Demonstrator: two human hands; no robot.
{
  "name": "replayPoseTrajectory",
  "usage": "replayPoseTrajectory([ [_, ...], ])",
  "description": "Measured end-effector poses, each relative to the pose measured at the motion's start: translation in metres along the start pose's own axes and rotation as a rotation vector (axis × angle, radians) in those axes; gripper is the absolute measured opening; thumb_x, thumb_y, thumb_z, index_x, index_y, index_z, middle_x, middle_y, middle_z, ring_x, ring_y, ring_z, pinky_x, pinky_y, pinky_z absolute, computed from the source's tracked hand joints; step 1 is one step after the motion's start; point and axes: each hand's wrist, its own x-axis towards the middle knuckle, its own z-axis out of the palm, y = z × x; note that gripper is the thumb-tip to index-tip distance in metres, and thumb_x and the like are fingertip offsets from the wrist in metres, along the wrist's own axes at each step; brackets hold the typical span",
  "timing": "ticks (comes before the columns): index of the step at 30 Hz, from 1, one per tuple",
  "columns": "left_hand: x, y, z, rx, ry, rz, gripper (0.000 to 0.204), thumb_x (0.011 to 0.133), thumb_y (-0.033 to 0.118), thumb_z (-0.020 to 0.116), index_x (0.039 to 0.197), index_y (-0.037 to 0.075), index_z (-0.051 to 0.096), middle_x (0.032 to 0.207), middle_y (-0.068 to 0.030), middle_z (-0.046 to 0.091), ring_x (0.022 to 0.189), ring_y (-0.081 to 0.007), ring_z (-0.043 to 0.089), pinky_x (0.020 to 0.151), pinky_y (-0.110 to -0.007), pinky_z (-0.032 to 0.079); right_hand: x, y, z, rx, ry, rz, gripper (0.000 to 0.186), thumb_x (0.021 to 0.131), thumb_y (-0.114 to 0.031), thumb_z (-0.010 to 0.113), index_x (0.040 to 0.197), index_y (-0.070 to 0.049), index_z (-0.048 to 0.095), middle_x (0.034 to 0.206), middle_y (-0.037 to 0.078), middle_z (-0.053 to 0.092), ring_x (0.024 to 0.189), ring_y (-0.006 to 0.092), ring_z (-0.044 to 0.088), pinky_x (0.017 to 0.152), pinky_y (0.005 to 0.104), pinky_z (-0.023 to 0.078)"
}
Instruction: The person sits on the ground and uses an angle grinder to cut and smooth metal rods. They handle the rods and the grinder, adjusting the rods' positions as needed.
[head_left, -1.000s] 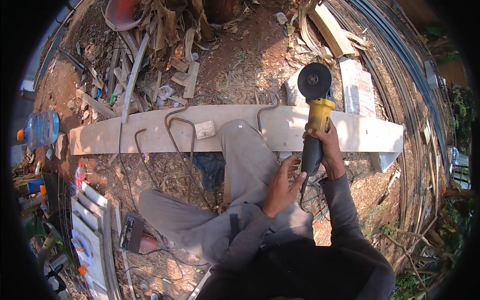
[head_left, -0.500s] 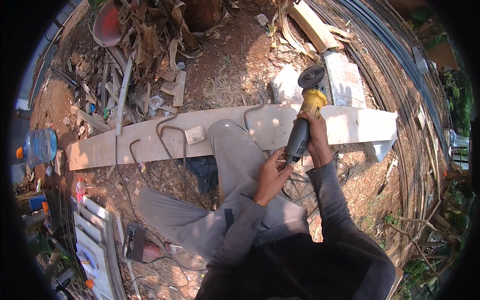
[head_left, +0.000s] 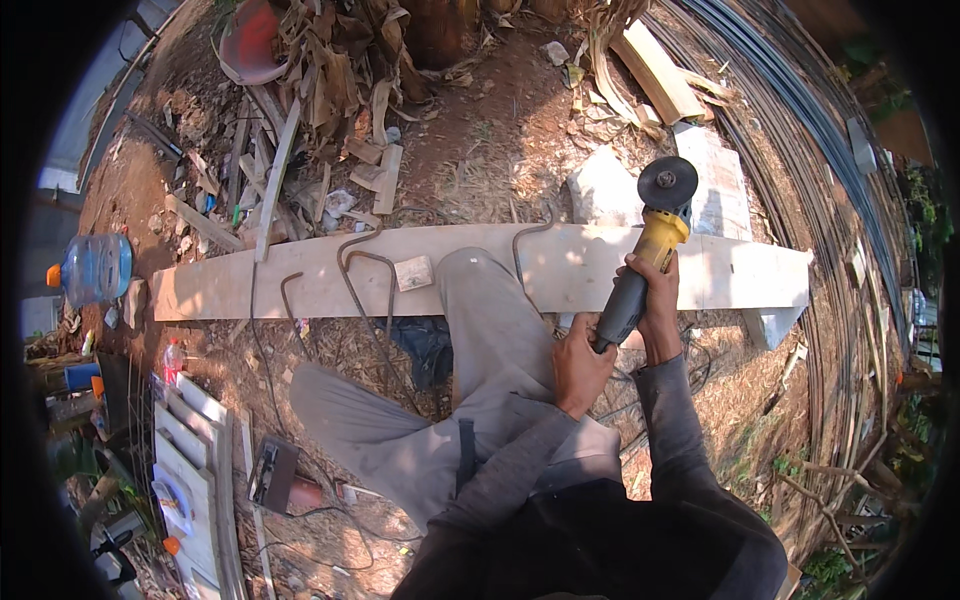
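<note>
Angle grinder (head_left: 627,300): held aslant above the near half of the plank (head_left: 580,268), right of the raised knee, disc (head_left: 667,183) end pointing forward and away from the body, presumably to keep the edge clear of legs and sleeves. Right hand (head_left: 660,308): wrapped round the body where yellow casing meets dark grip, likely to carry most of the weight. Left hand (head_left: 582,372): closed about the tail end, thumb and fingers either side, probably to steady it. Outward of that, one grey-trousered leg (head_left: 490,310) laid across the plank, possibly bracing it. Left of the knee, bent rods (head_left: 375,258) lying over the plank edge beside a small pale block (head_left: 413,273). Under the right end, a light angular block (head_left: 770,328), apparently propping. As to materials: dark round disc, flat and thin; casing of moulded look, yellow at the head, dark at the grip. Plank long, pale and smooth-faced, seemingly wood, curved by the lens. Rods brown, slender, rust-toned, bent to hooks. Farther out, a translucent blue bottle (head_left: 98,270) at far left, stacked flat boards (head_left: 182,440) at lower left, and reddish soil strewn with dry fibrous litter.
</note>
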Motion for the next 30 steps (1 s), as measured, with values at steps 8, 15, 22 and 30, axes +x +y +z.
replayPoseTrajectory([
  [8,-0.014,-0.003,0.013,0.110,0.003,0.066,0.034,0.078,0.001,0.074,0.104,0.000,0.052,0.079,-0.0221,0.066,0.079,-0.0444,0.070,0.068,-0.052,0.052,-0.005,0.000,-0.009,-0.076,-0.042,0.160,0.051,0.079,-0.001,0.076,0.121,-0.006,0.048,0.093,0.010,0.061,0.066,0.0236,0.067,0.056,0.0382,0.061],
  [15,-0.011,0.015,0.010,0.131,-0.005,0.172,0.044,0.079,0.003,0.076,0.117,-0.002,0.055,0.088,-0.0244,0.068,0.081,-0.0447,0.070,0.073,-0.051,0.055,-0.003,-0.020,-0.003,-0.192,-0.085,-0.059,0.053,0.077,0.001,0.076,0.123,-0.006,0.050,0.094,0.009,0.061,0.072,0.0191,0.066,0.064,0.0338,0.060],
  [22,-0.010,-0.008,-0.125,-0.182,0.328,0.099,0.023,0.099,0.017,0.072,0.113,-0.002,0.067,0.098,-0.0082,0.075,0.082,-0.0152,0.072,0.072,-0.026,0.057,0.028,-0.053,-0.017,-0.389,-0.155,-0.071,0.057,0.077,-0.003,0.077,0.128,-0.005,0.051,0.096,0.007,0.063,0.079,0.0173,0.066,0.069,0.0322,0.058],
  [30,0.002,-0.198,-0.053,0.135,-0.013,-0.476,0.047,0.097,0.036,0.069,0.121,-0.003,0.062,0.117,-0.0266,0.068,0.105,-0.0396,0.068,0.093,-0.048,0.053,0.077,-0.014,-0.029,-0.606,-0.326,-0.176,0.071,0.075,0.001,0.077,0.139,0.000,0.047,0.111,0.009,0.063,0.094,0.0158,0.064,0.083,0.0312,0.055],
])
